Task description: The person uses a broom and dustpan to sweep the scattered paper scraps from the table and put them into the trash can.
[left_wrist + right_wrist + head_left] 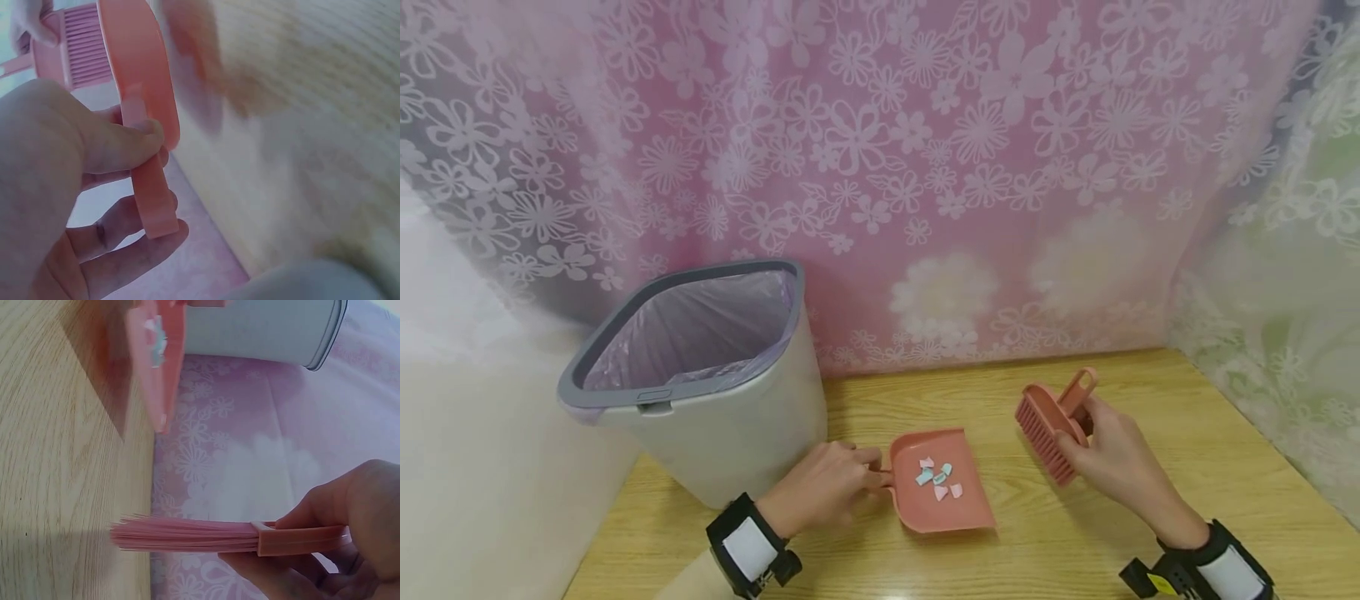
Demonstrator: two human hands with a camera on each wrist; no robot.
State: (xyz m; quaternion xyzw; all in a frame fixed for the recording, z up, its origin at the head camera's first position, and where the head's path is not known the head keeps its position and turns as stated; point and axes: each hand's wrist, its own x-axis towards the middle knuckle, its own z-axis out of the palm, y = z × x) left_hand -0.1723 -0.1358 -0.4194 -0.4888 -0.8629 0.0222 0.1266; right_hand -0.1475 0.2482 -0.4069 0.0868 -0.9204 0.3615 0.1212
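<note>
My left hand [830,486] pinches the short handle of a pink dustpan [936,517] between thumb and fingers. Several pale pink and light blue scraps [940,478] lie in the pan. In the left wrist view the dustpan's handle [153,200] shows under the thumb, the pan held off the table. My right hand [1120,458] grips a pink hand brush [1048,425] by its body, its looped handle pointing up and away. Seen from the right wrist, the bristles [187,534] point toward the tabletop, apart from the dustpan.
A pale grey trash bin [752,442] with a dark grey rim and a thin purple liner bag [700,325] stands left of the dustpan, close to my left hand. Behind the wooden table [880,400] hangs a pink floral curtain [925,208]; a pale green floral one [1292,333] is at right.
</note>
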